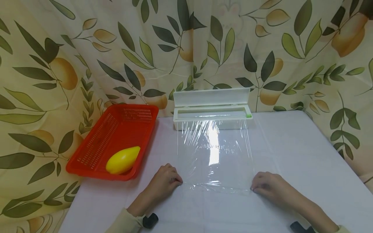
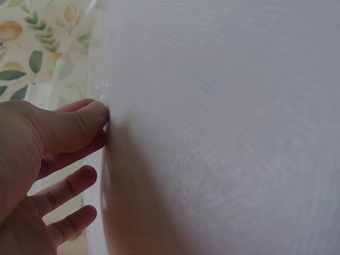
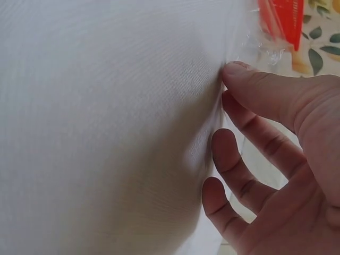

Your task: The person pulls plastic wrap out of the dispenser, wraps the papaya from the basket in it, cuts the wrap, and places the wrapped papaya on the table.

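Observation:
A sheet of clear plastic wrap [image 1: 198, 161] stretches toward me from a white dispenser box [image 1: 211, 124], whose lid [image 1: 211, 98] stands raised at the back. Its near left corner is pinched between thumb and fingers of my left hand [image 1: 166, 181]. At the near right corner, my right hand [image 1: 269, 186] pinches the film the same way. Both hands are low over the tabletop. In the left wrist view the thumb [image 2: 79, 125] presses against the fingertips at the film's edge. The right wrist view shows the thumb [image 3: 260, 87] at the film, other fingers loosely bent.
A red plastic basket [image 1: 116, 129] stands on the left of the white-covered table [image 1: 306, 155], holding a yellow mango-like fruit [image 1: 123, 160]. A green piece [image 1: 248, 116] sits at the box's right end. Leaf-patterned curtain [image 1: 163, 38] hangs behind and beside the table.

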Demonstrator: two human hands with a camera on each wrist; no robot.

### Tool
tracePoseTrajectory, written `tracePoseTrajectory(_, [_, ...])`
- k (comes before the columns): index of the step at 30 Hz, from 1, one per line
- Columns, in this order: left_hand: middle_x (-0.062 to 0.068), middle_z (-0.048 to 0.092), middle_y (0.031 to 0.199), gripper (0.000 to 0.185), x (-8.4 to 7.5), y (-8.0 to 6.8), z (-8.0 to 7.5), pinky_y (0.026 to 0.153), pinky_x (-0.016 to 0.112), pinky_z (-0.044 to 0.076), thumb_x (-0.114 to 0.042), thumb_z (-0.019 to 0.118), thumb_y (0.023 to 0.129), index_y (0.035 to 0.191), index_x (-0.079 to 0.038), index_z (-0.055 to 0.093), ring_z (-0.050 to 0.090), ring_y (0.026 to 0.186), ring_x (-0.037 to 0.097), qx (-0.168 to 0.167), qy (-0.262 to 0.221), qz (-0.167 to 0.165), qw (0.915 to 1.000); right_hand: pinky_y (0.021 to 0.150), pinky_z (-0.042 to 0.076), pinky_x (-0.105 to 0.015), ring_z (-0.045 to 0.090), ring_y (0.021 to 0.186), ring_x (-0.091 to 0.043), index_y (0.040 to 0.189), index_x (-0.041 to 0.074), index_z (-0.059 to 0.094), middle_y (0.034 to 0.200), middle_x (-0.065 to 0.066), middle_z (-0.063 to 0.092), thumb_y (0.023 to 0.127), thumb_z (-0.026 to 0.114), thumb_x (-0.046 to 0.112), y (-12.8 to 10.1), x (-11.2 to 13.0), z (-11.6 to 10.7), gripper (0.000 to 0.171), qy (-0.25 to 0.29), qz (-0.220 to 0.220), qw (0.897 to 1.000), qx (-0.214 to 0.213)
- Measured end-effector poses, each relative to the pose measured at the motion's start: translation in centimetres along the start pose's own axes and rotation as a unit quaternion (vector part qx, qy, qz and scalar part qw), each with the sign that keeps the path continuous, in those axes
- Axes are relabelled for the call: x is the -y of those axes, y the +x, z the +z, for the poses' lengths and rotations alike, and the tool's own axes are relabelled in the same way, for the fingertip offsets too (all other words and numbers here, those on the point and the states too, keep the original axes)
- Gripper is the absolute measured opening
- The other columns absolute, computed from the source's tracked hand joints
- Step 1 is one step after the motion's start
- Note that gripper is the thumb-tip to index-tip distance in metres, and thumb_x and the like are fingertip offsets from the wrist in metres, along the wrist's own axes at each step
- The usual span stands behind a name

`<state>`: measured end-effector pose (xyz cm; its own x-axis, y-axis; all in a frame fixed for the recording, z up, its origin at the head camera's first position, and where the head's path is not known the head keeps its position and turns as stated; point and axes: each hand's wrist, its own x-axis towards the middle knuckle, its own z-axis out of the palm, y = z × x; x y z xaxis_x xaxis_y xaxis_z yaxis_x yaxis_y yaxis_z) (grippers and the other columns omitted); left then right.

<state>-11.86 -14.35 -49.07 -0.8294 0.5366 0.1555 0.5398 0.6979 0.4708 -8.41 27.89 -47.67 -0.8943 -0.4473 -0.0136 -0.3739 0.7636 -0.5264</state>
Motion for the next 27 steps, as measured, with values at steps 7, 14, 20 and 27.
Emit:
tracePoseTrajectory(7, [-0.015,0.064,0.075,0.005,-0.12,-0.21,0.10,0.074,0.025,0.043,-0.016,0.085,0.085,0.088,-0.021,0.084,0.049,0.080,0.006,-0.005,-0.003,0.007,1.0000,0.078,0.056,-0.030,0.062,0.088,-0.002,0.084,0.033,0.074,0.093,0.022,0.065,0.086,0.081,0.013,-0.13,-0.03,0.12,0.021,-0.001,-0.020,1.000,-0.011])
tracePoseTrajectory(14, [-0.016,0.062,0.074,0.004,-0.39,-0.44,0.00,0.075,0.026,0.043,-0.017,0.085,0.086,0.087,-0.021,0.084,0.049,0.081,0.006,-0.008,0.007,0.008,0.9999,0.078,0.056,-0.030,0.062,0.089,-0.002,0.083,0.035,0.074,0.093,0.023,0.064,0.086,0.081,0.013,-0.25,0.12,0.16,0.023,-0.013,-0.014,1.000,-0.012])
tracePoseTrajectory(20, [-0.016,0.063,0.076,0.008,-0.59,-0.48,-0.10,0.076,0.026,0.044,-0.017,0.086,0.085,0.088,-0.023,0.084,0.049,0.080,0.006,-0.002,0.002,-0.004,1.0000,0.078,0.056,-0.029,0.061,0.088,0.001,0.083,0.035,0.074,0.093,0.023,0.063,0.084,0.081,0.010,-0.44,0.02,0.21,0.026,-0.013,-0.034,0.999,-0.031])
tracePoseTrajectory(27, [-0.013,0.066,0.079,0.004,-0.70,-0.52,-0.11,0.075,0.026,0.044,-0.017,0.085,0.085,0.089,-0.020,0.084,0.050,0.080,0.007,-0.002,0.011,0.009,0.9999,0.077,0.055,-0.029,0.062,0.089,0.000,0.088,0.032,0.076,0.096,0.023,0.065,0.087,0.081,0.015,-0.69,-0.09,0.21,0.018,-0.003,-0.063,0.997,-0.048])
